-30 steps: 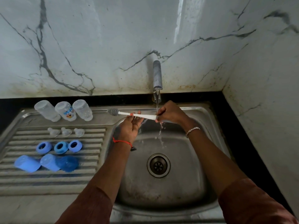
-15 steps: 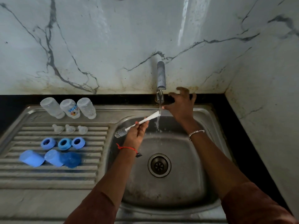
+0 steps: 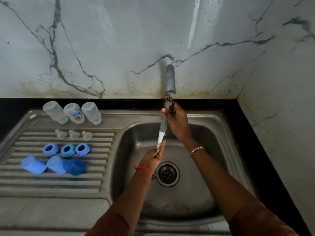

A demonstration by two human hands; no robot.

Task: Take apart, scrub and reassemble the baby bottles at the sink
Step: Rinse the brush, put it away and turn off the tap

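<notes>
- Fingers of the left hand (image 3: pixel 152 158) are curled tight round the white end of the white-handled, grey-bristled bottle brush (image 3: pixel 163 128); the brush stands nearly upright over the stainless steel sink basin (image 3: pixel 221 142)
- Fingers of the right hand (image 3: pixel 178 121) pinch, as far as the blur allows, the small metal knob (image 3: pixel 168 105) under the grey metal tap (image 3: pixel 170 79)
- The bottle parts lie apart on the ribbed steel draining board (image 3: pixel 51 184) to the left: three clear plastic bottle bodies (image 3: pixel 75 113) on their sides; three clear silicone teats (image 3: pixel 73 133); three blue screw rings (image 3: pixel 68 150); three blue plastic caps (image 3: pixel 33 165); nothing looks reassembled yet
- Risks, as I judge them: the wet handle, held one-handed, could slip and drop towards the round steel drain (image 3: pixel 167 173); opening the tap hard could splash dirty water over the parts; a knocked bottle body, lying on its side, could roll
- Labels: the middle bottle body bears a coloured cartoon print; any lettering on it is too small to read; no other writing shows
</notes>
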